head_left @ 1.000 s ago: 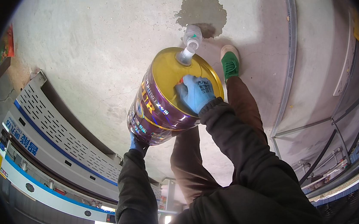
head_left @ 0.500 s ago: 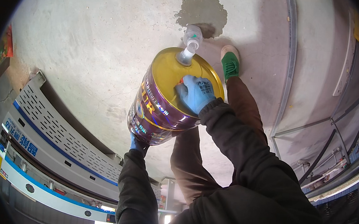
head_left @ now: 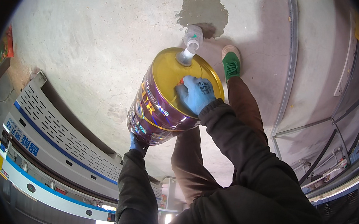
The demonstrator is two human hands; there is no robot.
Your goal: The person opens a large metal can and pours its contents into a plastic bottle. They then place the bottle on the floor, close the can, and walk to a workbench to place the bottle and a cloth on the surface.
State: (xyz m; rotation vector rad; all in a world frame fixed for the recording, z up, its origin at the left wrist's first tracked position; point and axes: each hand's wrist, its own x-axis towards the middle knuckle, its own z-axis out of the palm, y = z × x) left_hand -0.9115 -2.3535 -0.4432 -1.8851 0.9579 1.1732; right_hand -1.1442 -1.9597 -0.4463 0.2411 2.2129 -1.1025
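Observation:
A large purple metal pail (head_left: 156, 109) with a gold lid (head_left: 166, 65) is held tilted forward. Its clear-and-white spout (head_left: 185, 57) points at the mouth of a clear plastic bottle (head_left: 194, 35) beyond it. My right hand (head_left: 197, 95), in a light blue glove, is closed on the pail's lid handle, of which only a bit of red shows. At the pail's lower end, my left hand (head_left: 138, 144), also gloved in blue, holds the base from below. Its fingers are mostly hidden by the pail. Whether liquid is flowing cannot be made out.
A dark wet patch (head_left: 204, 11) spreads on the concrete floor (head_left: 95, 39) beyond the bottle. My green shoe (head_left: 231, 66) stands right of the pail. A long white-and-blue machine (head_left: 65, 131) runs along the left. At right are a metal floor rail (head_left: 292, 58) and a metal frame (head_left: 334, 122).
Almost nothing differs. Both hands keep their hold on the pail, and the spout stays at the bottle's mouth.

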